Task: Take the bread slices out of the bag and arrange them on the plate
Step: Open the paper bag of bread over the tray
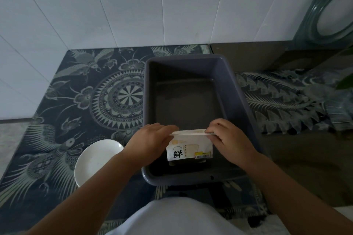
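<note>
Fingers point(172, 129) of the left hand point(152, 140) and those of the right hand point(227, 139) pinch the two ends of the sealed top strip of the bread bag point(189, 149), one hand at each end, both clenched on the packet. The bag stands upright at the near end of the grey plastic tub point(238, 86), directly under the fingers, its printed label facing the camera; no slices are visible, so they appear to be all inside. Pulling the seal apart too sharply could tear the packet down its side and tip bread into the tub. The white plate point(93, 160) sits bare on the patterned worktop point(63, 101), just left of the tub's near corner, close to the left forearm.
</note>
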Demonstrator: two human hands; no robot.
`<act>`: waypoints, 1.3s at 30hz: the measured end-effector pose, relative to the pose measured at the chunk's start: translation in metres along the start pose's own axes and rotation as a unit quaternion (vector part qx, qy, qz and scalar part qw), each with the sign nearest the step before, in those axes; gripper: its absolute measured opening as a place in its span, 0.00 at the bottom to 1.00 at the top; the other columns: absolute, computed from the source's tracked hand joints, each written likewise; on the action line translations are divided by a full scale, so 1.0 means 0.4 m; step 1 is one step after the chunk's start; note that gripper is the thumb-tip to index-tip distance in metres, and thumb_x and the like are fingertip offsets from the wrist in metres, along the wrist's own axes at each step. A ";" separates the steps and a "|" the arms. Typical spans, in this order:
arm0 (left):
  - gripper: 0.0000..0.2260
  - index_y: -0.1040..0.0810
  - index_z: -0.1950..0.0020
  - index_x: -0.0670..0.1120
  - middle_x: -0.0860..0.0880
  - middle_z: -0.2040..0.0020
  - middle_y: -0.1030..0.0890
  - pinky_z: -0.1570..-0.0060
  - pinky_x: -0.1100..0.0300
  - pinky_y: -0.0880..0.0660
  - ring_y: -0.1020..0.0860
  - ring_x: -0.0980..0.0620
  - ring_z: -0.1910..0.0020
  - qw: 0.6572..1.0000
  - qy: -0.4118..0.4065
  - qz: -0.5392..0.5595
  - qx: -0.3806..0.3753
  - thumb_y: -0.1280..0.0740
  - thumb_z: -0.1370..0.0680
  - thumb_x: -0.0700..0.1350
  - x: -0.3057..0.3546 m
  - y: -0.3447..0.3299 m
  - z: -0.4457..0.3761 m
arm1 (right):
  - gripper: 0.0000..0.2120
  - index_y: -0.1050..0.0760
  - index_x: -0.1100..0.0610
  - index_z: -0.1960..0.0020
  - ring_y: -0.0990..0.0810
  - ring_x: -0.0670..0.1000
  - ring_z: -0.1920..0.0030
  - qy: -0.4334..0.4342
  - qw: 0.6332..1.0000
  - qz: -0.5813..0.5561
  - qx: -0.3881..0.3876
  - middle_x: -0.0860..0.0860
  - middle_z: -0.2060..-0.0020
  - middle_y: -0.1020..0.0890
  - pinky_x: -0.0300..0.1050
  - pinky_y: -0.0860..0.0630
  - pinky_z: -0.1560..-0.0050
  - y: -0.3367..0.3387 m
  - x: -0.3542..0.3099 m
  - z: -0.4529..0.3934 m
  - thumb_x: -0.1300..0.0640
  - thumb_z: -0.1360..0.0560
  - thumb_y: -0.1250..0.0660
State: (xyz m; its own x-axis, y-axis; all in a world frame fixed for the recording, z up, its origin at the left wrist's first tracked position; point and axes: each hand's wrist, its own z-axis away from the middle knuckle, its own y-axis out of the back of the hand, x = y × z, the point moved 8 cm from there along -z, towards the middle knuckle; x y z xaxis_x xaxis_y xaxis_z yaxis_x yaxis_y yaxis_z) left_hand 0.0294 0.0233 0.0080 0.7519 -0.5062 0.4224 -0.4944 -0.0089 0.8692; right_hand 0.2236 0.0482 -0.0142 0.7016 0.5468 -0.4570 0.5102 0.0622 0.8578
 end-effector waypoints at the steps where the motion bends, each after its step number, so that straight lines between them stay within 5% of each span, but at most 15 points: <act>1: 0.11 0.21 0.39 0.46 0.45 0.56 0.17 0.59 0.48 0.22 0.20 0.45 0.58 1.000 0.020 0.016 0.007 0.34 0.22 0.41 -0.008 0.005 0.004 | 0.04 0.19 0.58 0.51 0.23 0.47 0.53 -0.003 1.000 -0.008 0.005 0.51 0.53 0.20 0.43 0.24 0.55 0.003 0.002 -0.001 0.59 0.24 0.31; 5: 0.15 0.25 0.34 0.48 0.43 0.52 0.18 0.56 0.47 0.21 0.20 0.44 0.54 0.997 0.059 0.048 0.013 0.36 0.21 0.41 -0.015 0.008 0.012 | 0.04 0.22 0.48 0.50 0.22 0.42 0.56 -0.060 0.994 -0.094 -0.004 0.43 0.57 0.20 0.39 0.25 0.59 0.006 0.016 -0.003 0.55 0.24 0.33; 14: 0.16 0.19 0.41 0.42 0.45 0.58 0.17 0.64 0.52 0.22 0.20 0.44 0.60 0.999 -0.032 -0.034 0.007 0.27 0.28 0.36 0.041 0.021 -0.004 | 0.13 0.31 0.38 0.48 0.22 0.39 0.52 -0.120 0.979 -0.166 -0.019 0.41 0.53 0.21 0.36 0.24 0.59 -0.014 0.043 0.001 0.56 0.22 0.35; 18: 0.16 0.19 0.40 0.41 0.44 0.57 0.16 0.64 0.51 0.21 0.19 0.44 0.60 0.998 -0.041 -0.032 0.021 0.27 0.27 0.36 0.046 0.027 0.000 | 0.07 0.30 0.42 0.46 0.23 0.41 0.54 -0.068 0.995 -0.077 -0.005 0.42 0.54 0.24 0.35 0.28 0.58 -0.007 0.014 0.004 0.52 0.22 0.38; 26: 0.09 0.17 0.45 0.40 0.44 0.49 0.16 0.52 0.53 0.20 0.19 0.46 0.51 0.998 -0.017 0.045 0.031 0.29 0.25 0.36 0.036 0.030 0.034 | 0.12 0.20 0.57 0.44 0.21 0.48 0.56 0.025 0.999 0.036 0.007 0.51 0.54 0.21 0.42 0.22 0.60 0.031 -0.046 0.022 0.54 0.25 0.32; 32: 0.08 0.18 0.46 0.42 0.47 0.52 0.15 0.55 0.57 0.21 0.19 0.51 0.54 0.996 0.023 0.080 0.024 0.34 0.21 0.37 0.018 0.034 0.014 | 0.03 0.20 0.57 0.52 0.22 0.48 0.58 0.029 0.999 0.023 -0.004 0.49 0.59 0.18 0.45 0.23 0.60 0.057 -0.067 -0.008 0.57 0.24 0.31; 39: 0.10 0.20 0.41 0.47 0.49 0.51 0.16 0.55 0.56 0.21 0.20 0.54 0.54 0.994 0.044 0.095 0.001 0.37 0.20 0.40 0.003 0.037 -0.025 | 0.05 0.20 0.52 0.53 0.21 0.42 0.60 -0.054 0.995 -0.048 -0.065 0.45 0.61 0.19 0.41 0.25 0.60 0.049 -0.018 -0.050 0.54 0.22 0.34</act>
State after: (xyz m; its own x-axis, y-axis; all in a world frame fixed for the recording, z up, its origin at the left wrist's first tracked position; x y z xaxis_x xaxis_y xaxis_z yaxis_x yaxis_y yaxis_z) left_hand 0.0275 0.0311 0.0238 0.6800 -0.4212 0.6002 -0.6323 0.0776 0.7709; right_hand 0.2188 0.0621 0.0107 0.7059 0.4408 -0.5545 0.5133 0.2211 0.8292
